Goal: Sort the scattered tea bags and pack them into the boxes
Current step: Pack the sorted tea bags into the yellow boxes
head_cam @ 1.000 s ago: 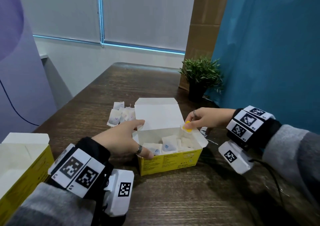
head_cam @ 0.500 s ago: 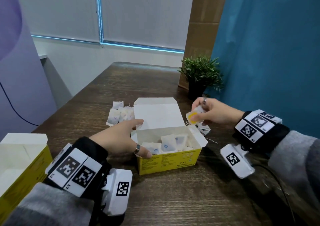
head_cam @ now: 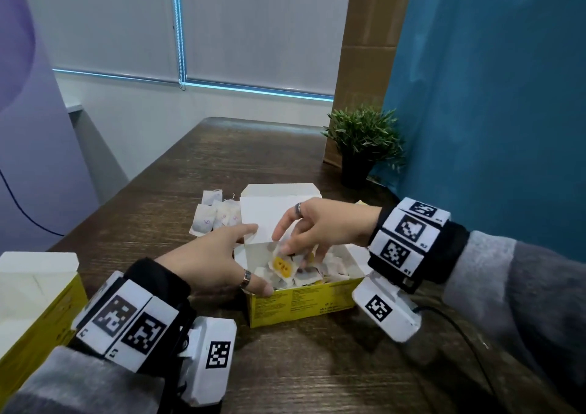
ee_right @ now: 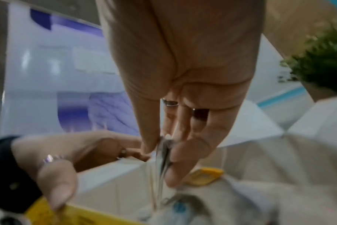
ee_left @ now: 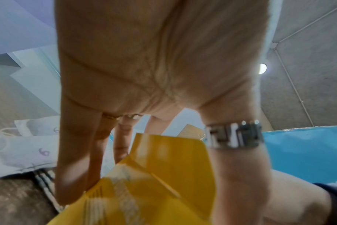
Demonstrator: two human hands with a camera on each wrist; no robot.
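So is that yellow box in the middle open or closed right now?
Open. The yellow box has its white lid folded back, tea bags show inside, and the right hand reaches in.

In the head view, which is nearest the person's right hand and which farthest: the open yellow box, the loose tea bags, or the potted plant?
From the right hand:
1. Open yellow box, directly under its fingers.
2. Loose tea bags, on the table left of the box.
3. Potted plant, far back by the wall.

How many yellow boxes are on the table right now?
2. One open box sits in the middle, steadied by the left hand; another box stands at the table's left edge, partly cut off.
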